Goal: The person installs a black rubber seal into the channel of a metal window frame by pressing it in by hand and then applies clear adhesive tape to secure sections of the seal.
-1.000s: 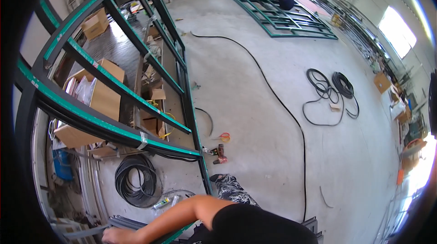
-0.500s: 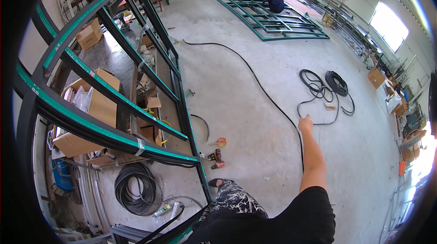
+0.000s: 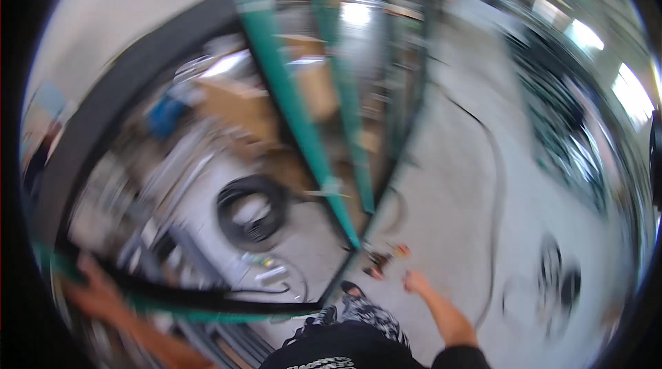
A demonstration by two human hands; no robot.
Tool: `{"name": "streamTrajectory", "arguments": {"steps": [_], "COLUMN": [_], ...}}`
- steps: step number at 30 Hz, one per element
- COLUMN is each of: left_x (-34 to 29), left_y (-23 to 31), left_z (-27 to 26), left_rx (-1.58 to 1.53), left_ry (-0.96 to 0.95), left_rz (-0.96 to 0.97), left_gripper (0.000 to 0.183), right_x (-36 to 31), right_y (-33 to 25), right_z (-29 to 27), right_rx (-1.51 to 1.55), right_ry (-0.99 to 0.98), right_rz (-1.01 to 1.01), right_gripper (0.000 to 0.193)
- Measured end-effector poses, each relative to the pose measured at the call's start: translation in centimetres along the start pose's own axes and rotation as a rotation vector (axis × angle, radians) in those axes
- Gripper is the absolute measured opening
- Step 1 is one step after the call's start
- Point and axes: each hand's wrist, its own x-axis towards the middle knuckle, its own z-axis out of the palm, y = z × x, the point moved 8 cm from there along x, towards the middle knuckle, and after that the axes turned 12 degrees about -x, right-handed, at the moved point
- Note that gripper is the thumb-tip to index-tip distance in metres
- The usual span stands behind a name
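Note:
A large dark metal frame (image 3: 296, 90) with green strips stands upright, its curved bar arching over the left side. At the far left, my left hand (image 3: 96, 291) is on the frame's near bar, its thumb and fingers around it. The hand is blurred. My right hand (image 3: 414, 281) is over the floor in front of me, fingers curled, with nothing visible in them. Closest to it, on the floor, are a cordless drill (image 3: 376, 265) and a small red-and-yellow round thing (image 3: 400, 250). A long black cable (image 3: 494, 224) lies farther right, apart from the hand.
Inside the frame are cardboard boxes (image 3: 238, 108) and a black coil (image 3: 224, 210) on the floor. Grey profiles (image 3: 196, 255) lie at the near left. Blurred coils (image 3: 569, 286) are on the right, with dark green frames (image 3: 558, 107) beyond.
The view has swung left and blurred. My right arm has drawn back from beside the long cable toward the drill. My left hand has come into view on the frame.

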Motion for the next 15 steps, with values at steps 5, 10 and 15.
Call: {"name": "streamTrajectory", "arguments": {"steps": [5, 10, 15], "left_x": [-4.8, -2.3, -1.8], "left_y": [-2.2, -1.0, -1.3], "left_z": [0.7, 0.8, -2.0], "left_rx": [0.136, -0.431, -0.569], "left_ry": [-0.24, -0.03, 0.062], "left_rz": [-0.301, -0.177, -0.16], "left_gripper": [0.063, 0.094, 0.092], "right_x": [0.0, -11.3, -23.5], "right_y": [-24.5, -40.9, -48.5], "right_z": [-16.0, -34.5, -41.9], "right_rx": [0.758, 0.711, 0.523], "right_ry": [-0.135, 0.253, 0.937], "right_rz": [-0.597, -1.263, -1.699], "right_gripper": [0.037, 0.039, 0.04]}}
